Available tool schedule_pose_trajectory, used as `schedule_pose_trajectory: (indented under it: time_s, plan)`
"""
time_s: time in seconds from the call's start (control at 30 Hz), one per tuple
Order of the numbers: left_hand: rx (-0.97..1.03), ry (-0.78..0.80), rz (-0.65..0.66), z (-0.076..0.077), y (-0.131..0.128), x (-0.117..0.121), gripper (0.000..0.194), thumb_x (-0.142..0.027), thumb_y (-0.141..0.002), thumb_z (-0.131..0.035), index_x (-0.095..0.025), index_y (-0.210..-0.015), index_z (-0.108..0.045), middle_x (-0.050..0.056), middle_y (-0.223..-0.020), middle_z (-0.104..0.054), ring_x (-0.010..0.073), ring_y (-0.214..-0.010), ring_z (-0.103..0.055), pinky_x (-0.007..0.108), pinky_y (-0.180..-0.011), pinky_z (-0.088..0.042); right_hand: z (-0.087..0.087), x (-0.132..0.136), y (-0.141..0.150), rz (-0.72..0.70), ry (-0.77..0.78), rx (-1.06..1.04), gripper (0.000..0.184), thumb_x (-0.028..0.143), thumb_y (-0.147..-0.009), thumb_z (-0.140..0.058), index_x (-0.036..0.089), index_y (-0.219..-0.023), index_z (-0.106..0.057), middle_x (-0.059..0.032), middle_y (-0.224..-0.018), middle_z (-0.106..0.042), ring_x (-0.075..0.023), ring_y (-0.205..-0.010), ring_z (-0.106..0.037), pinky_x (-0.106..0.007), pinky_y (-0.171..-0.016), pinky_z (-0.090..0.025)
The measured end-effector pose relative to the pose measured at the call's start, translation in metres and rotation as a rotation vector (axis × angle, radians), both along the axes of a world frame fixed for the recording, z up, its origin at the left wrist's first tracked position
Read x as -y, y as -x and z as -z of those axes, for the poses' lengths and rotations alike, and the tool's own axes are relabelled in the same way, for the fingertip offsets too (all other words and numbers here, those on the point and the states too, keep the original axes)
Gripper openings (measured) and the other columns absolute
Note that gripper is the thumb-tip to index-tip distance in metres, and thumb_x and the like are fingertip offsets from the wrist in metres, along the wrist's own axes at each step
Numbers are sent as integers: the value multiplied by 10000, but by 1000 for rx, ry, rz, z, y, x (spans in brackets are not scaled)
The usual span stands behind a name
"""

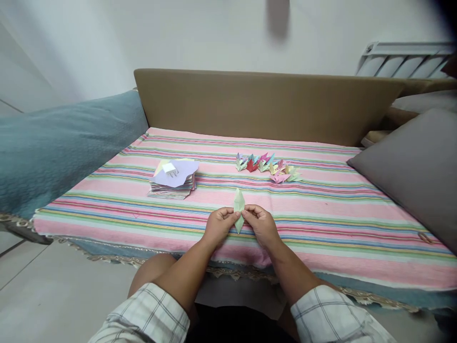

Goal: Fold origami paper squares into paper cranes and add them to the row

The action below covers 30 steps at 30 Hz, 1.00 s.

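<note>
Pinched between both hands is a pale green folded origami paper (239, 202), a long diamond with one point away from me and one toward me. My left hand (220, 224) grips its left edge with thumb and fingertips. On the opposite edge, my right hand (260, 224) pinches in the same way. Beyond the hands, to the right, lies a cluster of small folded paper cranes (263, 164) in red, pink, green, yellow and blue. A stack of paper sheets (171, 189) is to the left, topped by a lilac sheet (183, 172).
A small white block-shaped item (170, 168) rests on the stack. The striped cloth (117, 209) covers the seat. Behind it stands a brown backrest (250, 105). A grey cushion (417, 166) is at the right, a blue covered armrest (71, 147) at the left.
</note>
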<state>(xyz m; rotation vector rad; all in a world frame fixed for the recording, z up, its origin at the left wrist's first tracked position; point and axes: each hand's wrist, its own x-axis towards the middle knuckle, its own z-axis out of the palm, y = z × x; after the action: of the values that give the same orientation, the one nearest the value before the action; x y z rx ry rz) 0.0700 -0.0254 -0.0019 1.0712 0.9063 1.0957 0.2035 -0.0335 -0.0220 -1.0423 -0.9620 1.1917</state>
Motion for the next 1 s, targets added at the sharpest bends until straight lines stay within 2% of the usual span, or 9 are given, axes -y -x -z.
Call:
schedule_pose_trajectory:
  time_s: [0.2,0.3,0.4,0.53,0.67,0.8,0.9,1.0]
  plan:
    - [6,51,-2,-4,0,0,341,-423,-535,-787,-142,-637,-623,-31,-553,-595,78,-498,-494,196,-512,-388,-2,2,0,1,-29,16,314,381,-605,-753,193,-824,-628,11,-694,-635,-121,-625,-583,-257,-594,-505]
    - [8,52,-5,-5,1,0,338,-425,-545,-780,-140,-609,-608,-36,-533,-573,73,-492,-476,193,-512,-376,-2,3,1,9,-27,21,308,386,-603,-754,196,-798,-609,33,-639,-594,-102,-564,-545,-223,-515,-475]
    - [15,40,-18,-5,1,0,331,-420,-560,-771,-138,-601,-604,-34,-527,-566,73,-490,-467,195,-512,-373,-2,4,4,20,-41,53,293,392,-627,-737,197,-809,-614,30,-644,-596,-106,-562,-541,-230,-514,-472]
    - [36,28,-32,-2,1,0,332,-419,-571,-765,-138,-606,-592,-25,-552,-585,82,-515,-492,204,-541,-389,-6,9,7,108,-122,208,252,381,-681,-695,198,-842,-632,-12,-750,-624,-136,-665,-575,-267,-612,-499]
    - [18,5,-57,2,0,-1,330,-428,-586,-752,-145,-614,-585,-23,-566,-591,95,-540,-512,213,-566,-400,-11,13,9,196,-231,420,185,370,-743,-633,207,-829,-635,-26,-801,-597,-126,-612,-541,-264,-558,-480]
    - [-39,-33,-92,4,1,-1,319,-436,-600,-739,-144,-615,-611,-28,-549,-578,99,-551,-508,214,-575,-399,-12,15,10,203,-329,518,134,337,-778,-586,213,-810,-628,-20,-777,-580,-123,-604,-531,-266,-568,-472]
    - [-67,-49,-95,5,1,-2,302,-428,-606,-737,-144,-604,-632,-30,-545,-579,97,-551,-501,208,-569,-391,-12,16,12,166,-308,482,137,332,-786,-576,217,-845,-620,-9,-753,-587,-119,-596,-522,-260,-570,-463]
    - [-98,-61,-78,5,2,-1,287,-425,-619,-729,-146,-618,-662,-23,-572,-607,103,-565,-513,208,-582,-394,-11,16,12,97,-229,339,207,353,-776,-592,215,-930,-610,-4,-755,-610,-125,-627,-545,-252,-574,-463]
